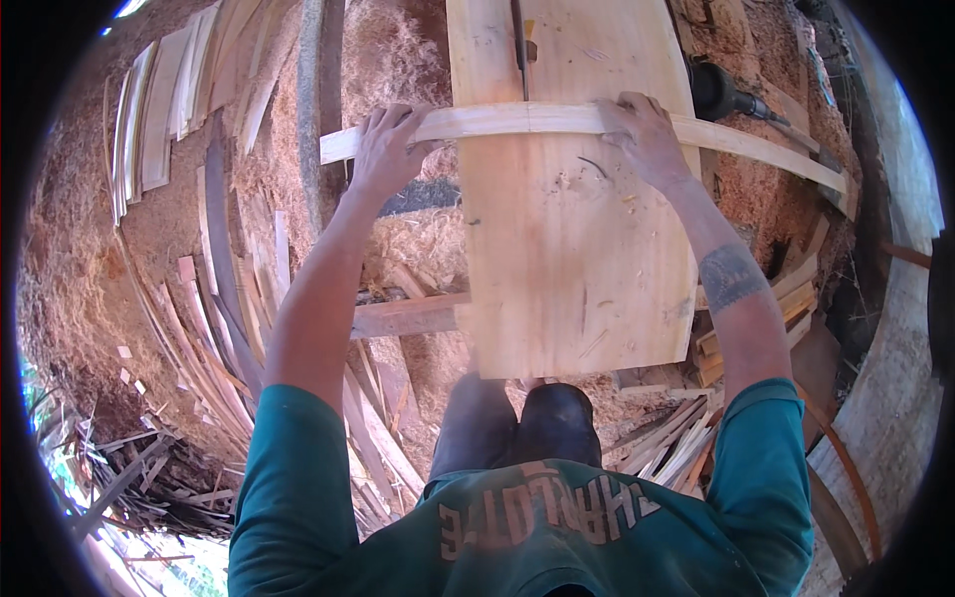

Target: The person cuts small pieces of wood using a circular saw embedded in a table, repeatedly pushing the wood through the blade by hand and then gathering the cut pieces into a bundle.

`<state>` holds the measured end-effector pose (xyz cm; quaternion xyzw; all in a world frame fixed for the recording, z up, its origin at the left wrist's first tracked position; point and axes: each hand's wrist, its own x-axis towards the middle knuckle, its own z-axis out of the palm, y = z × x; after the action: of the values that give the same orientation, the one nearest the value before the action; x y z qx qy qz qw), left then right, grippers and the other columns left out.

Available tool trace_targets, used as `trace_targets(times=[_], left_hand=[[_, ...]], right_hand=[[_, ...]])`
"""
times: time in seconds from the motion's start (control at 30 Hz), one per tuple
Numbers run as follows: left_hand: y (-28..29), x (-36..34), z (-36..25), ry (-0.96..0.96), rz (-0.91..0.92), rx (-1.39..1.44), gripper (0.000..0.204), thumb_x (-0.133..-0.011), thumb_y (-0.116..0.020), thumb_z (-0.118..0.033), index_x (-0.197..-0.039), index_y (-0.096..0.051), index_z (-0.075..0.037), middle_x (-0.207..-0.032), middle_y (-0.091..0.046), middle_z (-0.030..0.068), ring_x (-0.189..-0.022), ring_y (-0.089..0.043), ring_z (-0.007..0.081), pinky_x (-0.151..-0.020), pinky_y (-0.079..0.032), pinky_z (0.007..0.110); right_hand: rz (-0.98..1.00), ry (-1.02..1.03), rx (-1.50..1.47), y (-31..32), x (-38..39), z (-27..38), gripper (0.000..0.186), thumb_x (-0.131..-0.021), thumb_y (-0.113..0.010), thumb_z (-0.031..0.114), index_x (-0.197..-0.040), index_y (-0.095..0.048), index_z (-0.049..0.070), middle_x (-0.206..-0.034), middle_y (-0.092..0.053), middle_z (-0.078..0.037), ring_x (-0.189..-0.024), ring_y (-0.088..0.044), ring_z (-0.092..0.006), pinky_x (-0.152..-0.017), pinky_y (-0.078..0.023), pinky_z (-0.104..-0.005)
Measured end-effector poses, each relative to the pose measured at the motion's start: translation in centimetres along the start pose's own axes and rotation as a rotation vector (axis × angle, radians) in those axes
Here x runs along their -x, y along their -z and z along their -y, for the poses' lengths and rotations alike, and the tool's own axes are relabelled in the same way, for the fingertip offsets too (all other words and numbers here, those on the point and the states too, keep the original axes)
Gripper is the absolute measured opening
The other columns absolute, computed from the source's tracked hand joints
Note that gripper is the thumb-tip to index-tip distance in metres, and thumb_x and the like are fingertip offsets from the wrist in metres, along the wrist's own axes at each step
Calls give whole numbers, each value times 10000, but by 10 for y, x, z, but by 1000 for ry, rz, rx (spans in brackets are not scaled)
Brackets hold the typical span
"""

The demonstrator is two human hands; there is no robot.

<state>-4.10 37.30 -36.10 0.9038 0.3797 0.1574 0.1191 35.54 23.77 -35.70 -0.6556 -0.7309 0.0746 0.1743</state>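
Both hands press on a thin pale wooden slat [557,121] that lies crosswise over a broad plank [572,249]. The left hand [390,147] closes its grip over the slat's left part, beyond the plank's edge, fingers curled over the top. The right hand [642,129] clamps the slat down on the plank near its right edge. Wood shavings [398,60] and stacked offcuts [159,109] surround the plank, and a dark power drill [721,95] lies just beyond the slat on the right.
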Motion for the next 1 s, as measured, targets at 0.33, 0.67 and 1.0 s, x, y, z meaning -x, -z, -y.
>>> trace_targets(times=[0.33, 0.67, 1.0], left_hand=[[-1, -5, 1, 50, 44, -4, 558, -864, -802, -305, -1382, -655, -158, -1220, -649, 115, -1162, -590, 330, -1055, -423, 488], [-8, -13, 14, 33, 42, -25, 583, -892, -756, -468, -1396, -649, -196, -1269, -640, 121, -1185, -578, 332, -1055, -421, 494], [-5, -25, 17, 41, 54, -23, 583, -856, -804, -288, -1407, -651, -173, -1216, -648, 111, -1183, -584, 323, -1080, -412, 473]], right_hand=[[-15, -11, -8, 0, -7, 0, 500, -808, -820, 239, -1286, -697, 153, -1231, -599, -68, -1203, -566, -298, -1053, -455, -460], [-7, -11, -1, -2, -14, -6, 492, -817, -818, 243, -1288, -701, 157, -1237, -600, -71, -1213, -562, -296, -1062, -449, -461], [7, -12, -9, -3, -24, -12, 508, -821, -812, 249, -1310, -692, 173, -1225, -594, -80, -1222, -557, -299, -1070, -437, -470]])
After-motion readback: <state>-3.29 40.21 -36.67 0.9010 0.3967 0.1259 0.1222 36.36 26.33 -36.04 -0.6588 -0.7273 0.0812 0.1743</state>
